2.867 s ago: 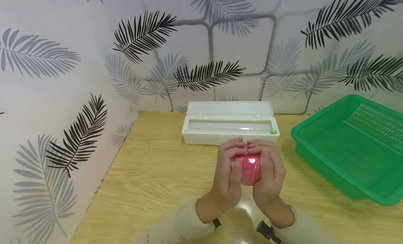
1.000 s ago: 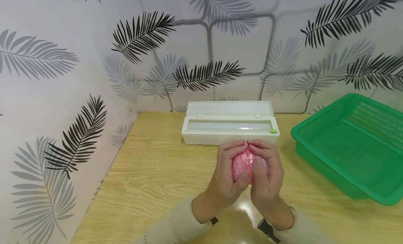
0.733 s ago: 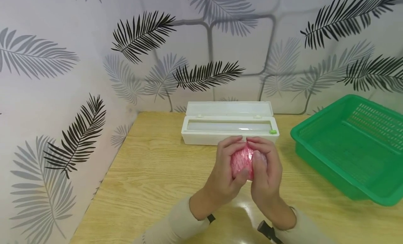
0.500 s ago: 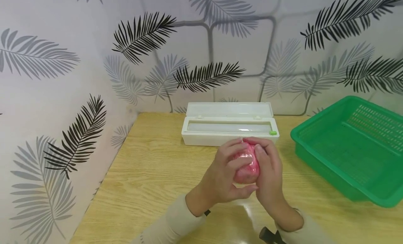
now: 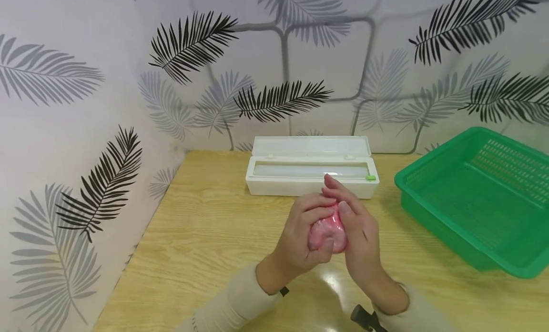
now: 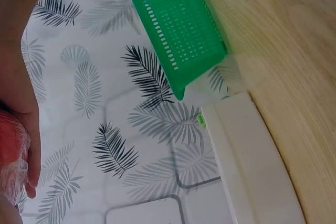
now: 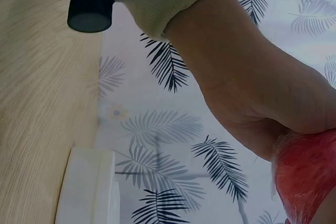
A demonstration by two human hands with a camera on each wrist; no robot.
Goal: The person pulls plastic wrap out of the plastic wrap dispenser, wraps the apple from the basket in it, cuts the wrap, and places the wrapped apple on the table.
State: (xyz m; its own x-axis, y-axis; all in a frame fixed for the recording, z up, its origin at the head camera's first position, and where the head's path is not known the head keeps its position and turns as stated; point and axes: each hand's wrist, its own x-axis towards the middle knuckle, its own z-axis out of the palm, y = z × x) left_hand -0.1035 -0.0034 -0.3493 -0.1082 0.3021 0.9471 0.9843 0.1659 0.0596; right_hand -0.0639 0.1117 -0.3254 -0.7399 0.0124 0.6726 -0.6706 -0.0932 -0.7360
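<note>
Between the two hands is a pinkish-red apple (image 5: 318, 234) wrapped in clear cling film; its dimpled end faces the head camera. My left hand (image 5: 292, 239) grips it from the left, fingers bent over the far side and thumb near the dimple. From the right, my right hand (image 5: 362, 239) holds the apple's side, its thumb bent at the upper edge and its longer fingers reaching forward past the left fingertips. In the right wrist view, wrinkled film shows on the apple (image 7: 304, 177). Behind the hands stands a white cling film dispenser (image 5: 274, 186), lid raised, roll inside.
A green slotted plastic basket (image 5: 437, 227) stands on the wooden table (image 5: 206, 236) to the right. The dispenser has a bright green slider (image 5: 371, 178) at its right end. A leaf-patterned wall covering (image 5: 240, 51) rises behind and to the left.
The apple has been turned in the hands, bringing its dimpled end into view. The left fingers and thumb have changed their hold, and the right fingers have stretched farther forward. Dispenser and basket stay put.
</note>
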